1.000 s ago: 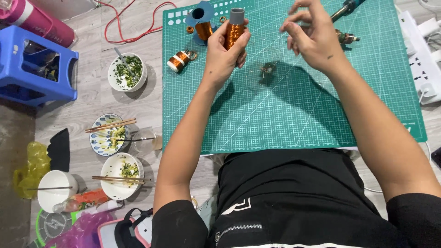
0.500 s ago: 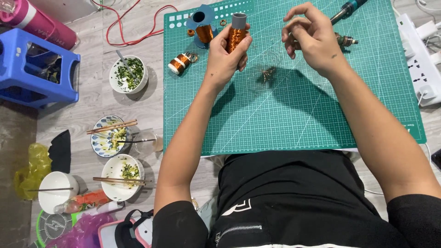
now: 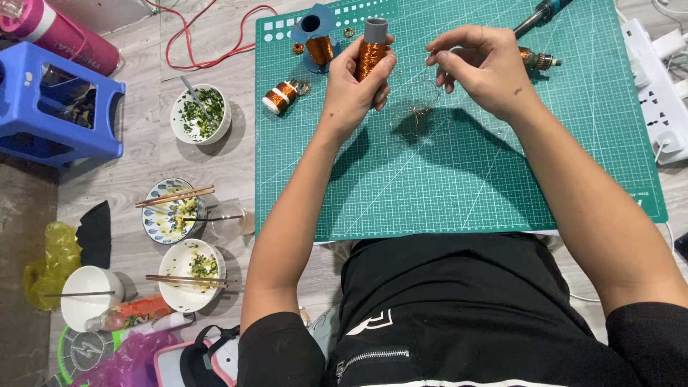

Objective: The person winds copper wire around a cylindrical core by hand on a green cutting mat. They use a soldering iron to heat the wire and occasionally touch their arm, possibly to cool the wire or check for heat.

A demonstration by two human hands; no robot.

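Here the left hand [image 3: 352, 92] is closed around a spool of copper wire [image 3: 370, 51] with a grey core, holding it upright above the green cutting mat [image 3: 459, 172]. The fingers wrap the lower part of the spool, and its grey top stands free above them. The right hand [image 3: 484, 68] is just to the right of the spool, a little apart from it, with thumb and fingers pinched together; I think it holds a very thin wire, but the wire itself is too fine to see well. Between the two hands and slightly nearer to the person, a small loose tangle of wire [image 3: 414, 111] lies on the mat.

Beyond the left hand stands a blue holder with another copper spool [image 3: 317, 44], and to the left of this hand a small copper coil [image 3: 282, 94] lies on its side. Beyond the right hand a soldering iron [image 3: 539, 14] rests on the mat, and close behind this hand there is a small motor-like part [image 3: 539, 59]. Far to the right of the right hand a white power strip [image 3: 659, 86] lies on the floor. Well to the left of the left hand, on the floor, are bowls with chopsticks [image 3: 174, 197] and a blue plastic stool [image 3: 57, 107].
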